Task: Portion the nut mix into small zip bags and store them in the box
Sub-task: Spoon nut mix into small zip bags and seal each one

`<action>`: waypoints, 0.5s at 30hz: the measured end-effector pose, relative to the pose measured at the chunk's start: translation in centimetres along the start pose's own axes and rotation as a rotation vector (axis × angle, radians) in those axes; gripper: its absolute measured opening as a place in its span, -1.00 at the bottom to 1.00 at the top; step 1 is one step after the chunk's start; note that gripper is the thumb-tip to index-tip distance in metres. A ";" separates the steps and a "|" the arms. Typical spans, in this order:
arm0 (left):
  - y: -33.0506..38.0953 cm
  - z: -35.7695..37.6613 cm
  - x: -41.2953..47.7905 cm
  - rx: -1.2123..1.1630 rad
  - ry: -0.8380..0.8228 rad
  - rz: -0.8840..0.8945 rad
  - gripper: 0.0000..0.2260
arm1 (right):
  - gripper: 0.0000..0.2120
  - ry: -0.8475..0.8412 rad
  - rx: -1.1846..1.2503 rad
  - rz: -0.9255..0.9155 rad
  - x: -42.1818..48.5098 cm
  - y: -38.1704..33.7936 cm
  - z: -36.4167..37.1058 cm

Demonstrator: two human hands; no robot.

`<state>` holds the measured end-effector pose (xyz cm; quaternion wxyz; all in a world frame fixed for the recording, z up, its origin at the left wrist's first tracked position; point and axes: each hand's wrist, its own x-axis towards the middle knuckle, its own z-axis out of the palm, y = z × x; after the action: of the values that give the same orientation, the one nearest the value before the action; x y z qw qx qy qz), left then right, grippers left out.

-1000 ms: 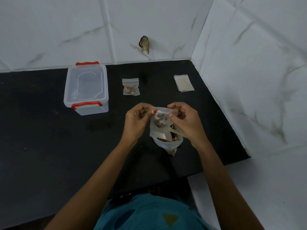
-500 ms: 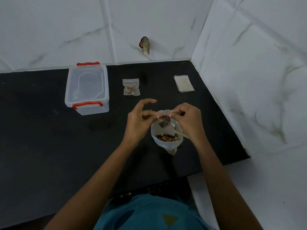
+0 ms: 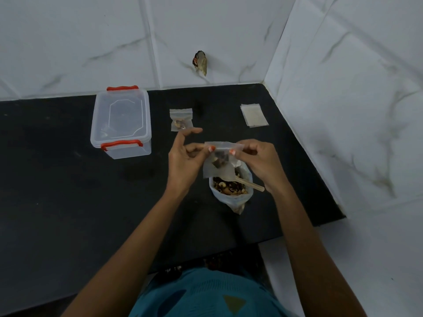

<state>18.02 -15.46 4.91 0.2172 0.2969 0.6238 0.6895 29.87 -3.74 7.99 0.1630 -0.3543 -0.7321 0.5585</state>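
The small zip bag (image 3: 218, 172) hangs at frame centre with a few nuts inside. It is light, limp, slick film, best taken by its stiffer zip strip. The left hand (image 3: 184, 157) and right hand (image 3: 258, 161) each pinch one end of that strip; whether it is sealed I cannot tell. Just below stands the open nut mix bag (image 3: 231, 195). The lidded box (image 3: 121, 124) sits at upper left.

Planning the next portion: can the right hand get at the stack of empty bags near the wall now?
Likely yes, once freed. The right hand pinches the top of the held zip bag with the left hand, so it must let go first. The counter between it and the empty bags looks bare.
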 end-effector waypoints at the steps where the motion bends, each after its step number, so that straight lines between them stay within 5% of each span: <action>1: 0.0 0.0 0.1 -0.016 0.003 0.000 -0.63 | -0.90 -0.017 0.042 0.003 0.0 0.0 0.0; 15: 0.4 -0.1 0.4 -0.120 -0.057 -0.034 -0.64 | -0.88 -0.012 0.091 -0.015 0.3 -0.2 0.4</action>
<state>17.65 -15.30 5.35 0.2643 0.2922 0.5798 0.7132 29.31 -3.86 8.00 0.1785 -0.3377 -0.7096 0.5921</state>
